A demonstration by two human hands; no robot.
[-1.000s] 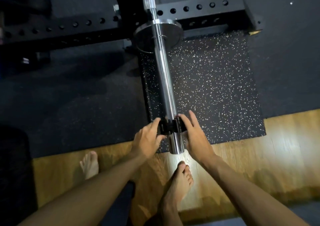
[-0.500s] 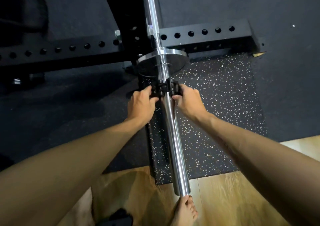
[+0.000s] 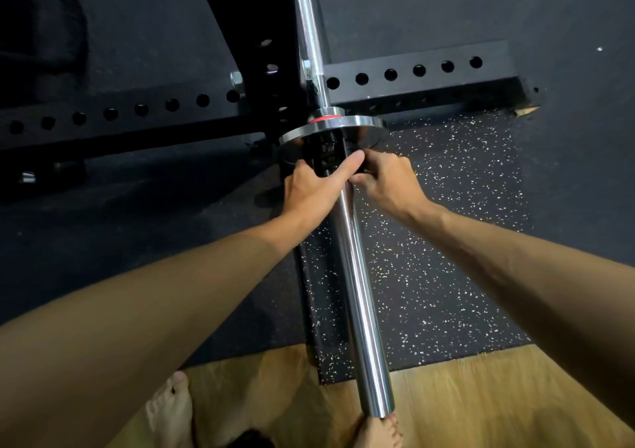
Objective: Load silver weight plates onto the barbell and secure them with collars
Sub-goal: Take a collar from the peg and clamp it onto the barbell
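A chrome barbell sleeve [image 3: 357,286] runs from the bottom centre up toward the rack. One silver weight plate [image 3: 357,125] sits on it near the inner end, with a red ring just behind it. A black collar [image 3: 326,160] is on the sleeve, pressed up against the plate's face. My left hand [image 3: 316,186] grips the collar from the left, its thumb laid across the bar. My right hand [image 3: 388,181] pinches the collar from the right. The fingers hide most of the collar.
A black rack upright and its perforated base beams [image 3: 419,73] cross behind the plate. A speckled black rubber mat [image 3: 439,241] lies under the sleeve, with wooden floor [image 3: 481,396] at the bottom. My bare feet [image 3: 170,410] stand near the sleeve's free end.
Both hands have slid the collar up the sleeve from its free end until it meets the plate. The left thumb now lies over the bar.
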